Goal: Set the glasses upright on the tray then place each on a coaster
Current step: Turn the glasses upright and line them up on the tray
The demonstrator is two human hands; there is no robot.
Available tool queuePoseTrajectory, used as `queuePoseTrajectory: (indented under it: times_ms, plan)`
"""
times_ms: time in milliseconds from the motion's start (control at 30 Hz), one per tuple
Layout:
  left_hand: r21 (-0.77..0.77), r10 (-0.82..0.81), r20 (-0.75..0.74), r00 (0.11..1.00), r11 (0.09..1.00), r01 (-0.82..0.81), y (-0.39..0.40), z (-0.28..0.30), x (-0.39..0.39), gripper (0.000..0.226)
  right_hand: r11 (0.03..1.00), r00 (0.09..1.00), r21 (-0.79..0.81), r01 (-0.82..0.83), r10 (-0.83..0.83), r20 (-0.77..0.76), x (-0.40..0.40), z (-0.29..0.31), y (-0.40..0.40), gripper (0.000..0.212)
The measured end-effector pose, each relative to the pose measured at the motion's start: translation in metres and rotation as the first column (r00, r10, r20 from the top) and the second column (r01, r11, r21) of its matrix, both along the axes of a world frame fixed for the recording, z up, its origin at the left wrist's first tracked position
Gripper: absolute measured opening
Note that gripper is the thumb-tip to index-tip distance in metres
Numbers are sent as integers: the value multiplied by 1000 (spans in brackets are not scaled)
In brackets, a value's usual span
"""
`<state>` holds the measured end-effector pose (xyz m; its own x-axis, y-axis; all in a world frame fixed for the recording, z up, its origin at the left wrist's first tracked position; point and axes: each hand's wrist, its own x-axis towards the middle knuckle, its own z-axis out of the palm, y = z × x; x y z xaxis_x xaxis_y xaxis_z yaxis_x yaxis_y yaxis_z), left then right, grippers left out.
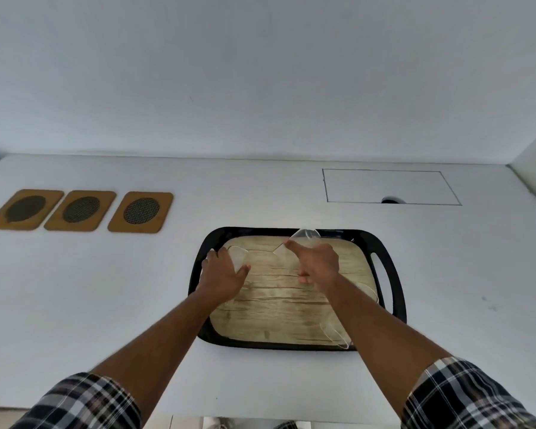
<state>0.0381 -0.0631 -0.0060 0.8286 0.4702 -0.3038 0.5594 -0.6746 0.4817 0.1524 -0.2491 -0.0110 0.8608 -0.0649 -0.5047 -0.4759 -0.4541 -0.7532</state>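
Observation:
A black tray (393, 274) with a wood-pattern floor lies on the white table, right of centre. My left hand (222, 274) grips a clear glass (239, 253) at the tray's far left corner. My right hand (317, 263) holds a second clear glass (305, 236), tilted, near the tray's far edge. A third clear glass (336, 331) lies on its side at the tray's near right, partly hidden under my right forearm. Three tan square coasters with dark round centres (25, 209), (80, 210), (140, 211) sit in a row at the far left.
A thin rectangular outline (390, 186) with a small dark hole at its near edge marks the table's far right. A plain wall rises behind the table, and a side wall closes the right end.

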Motion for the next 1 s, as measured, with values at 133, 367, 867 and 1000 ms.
queuePoseTrajectory:
  times_ms: [133,367,867,1000]
  plan:
    - [10,9,-6,1000,1000,-9,-1,-3,1,81,983,994,-153,-96,102,30,-10,2,7,94]
    - [-47,19,22,1000,999,-18,0,-4,5,76,959,983,-238,-153,173,65,-22,0,9,67]
    - [-379,252,261,932,915,-142,9,-2,5,74,986,978,164,-25,-10,208,-37,-11,-5,87]
    - [-380,225,351,909,922,-81,9,3,3,62,978,933,188,-92,19,359,-40,-4,1,65]
